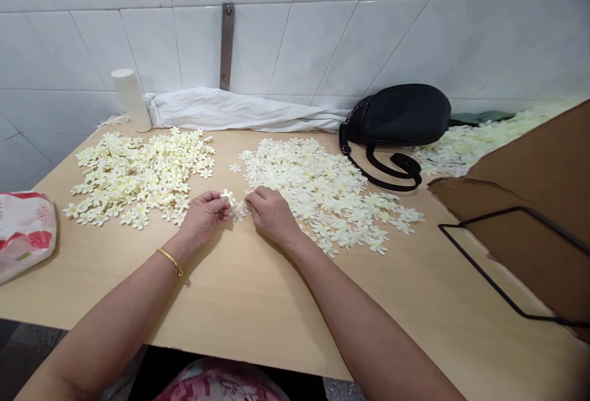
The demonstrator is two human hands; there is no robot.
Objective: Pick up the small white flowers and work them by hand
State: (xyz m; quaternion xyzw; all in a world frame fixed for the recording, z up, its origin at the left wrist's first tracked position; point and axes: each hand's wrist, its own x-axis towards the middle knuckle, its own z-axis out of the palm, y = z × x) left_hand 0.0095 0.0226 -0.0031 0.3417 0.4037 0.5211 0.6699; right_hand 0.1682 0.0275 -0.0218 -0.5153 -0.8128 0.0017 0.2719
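Observation:
Two spreads of small pale flowers lie on the wooden table: a yellowish left pile (pixel 142 171) and a whiter right pile (pixel 308 180). Between them, my left hand (pixel 205 217) pinches a small white flower (pixel 228 196) between thumb and fingers. A gold bangle circles that wrist. My right hand (pixel 271 214) is closed at the near left edge of the whiter pile, fingertips pressed together; what they hold is too small to make out. A few loose flowers (pixel 238 210) lie between both hands.
A black bag (pixel 405 115) with its strap sits at the back right. Cardboard (pixel 530 204) and a black metal frame (pixel 488 278) stand at the right. A white cylinder (pixel 132 100) and white cloth (pixel 239 109) line the wall. A red-white packet (pixel 25 232) lies left.

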